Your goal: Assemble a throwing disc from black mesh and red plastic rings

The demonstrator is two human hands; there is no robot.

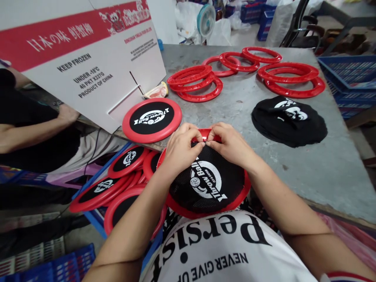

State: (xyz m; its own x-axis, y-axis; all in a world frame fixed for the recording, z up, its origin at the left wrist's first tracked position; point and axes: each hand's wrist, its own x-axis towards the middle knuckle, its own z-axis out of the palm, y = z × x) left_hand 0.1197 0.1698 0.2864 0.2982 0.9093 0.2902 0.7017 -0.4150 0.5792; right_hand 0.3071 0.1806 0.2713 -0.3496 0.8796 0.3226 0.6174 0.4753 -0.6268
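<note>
A black mesh disc (188, 194) with white "Throw Ball" print lies inside a red plastic ring (248, 184), tilted between my body and the table edge. My left hand (185, 147) pinches the mesh edge near the far side of the ring. Close beside it, my right hand (227, 143) pinches the same edge, the fingertips of both hands almost meeting. A finished-looking red-rimmed disc (151, 119) lies on the table left of my hands. To the right is a pile of black printed mesh fabric (289, 125).
Several loose red rings (199, 84) lie across the grey table (235, 102), more at its far right. A printed white carton panel (88, 66) stands at left, a person's arm (32, 131) behind it. Rimmed discs (96, 192) fill a blue crate below left. Blue crates (349, 74) stand right.
</note>
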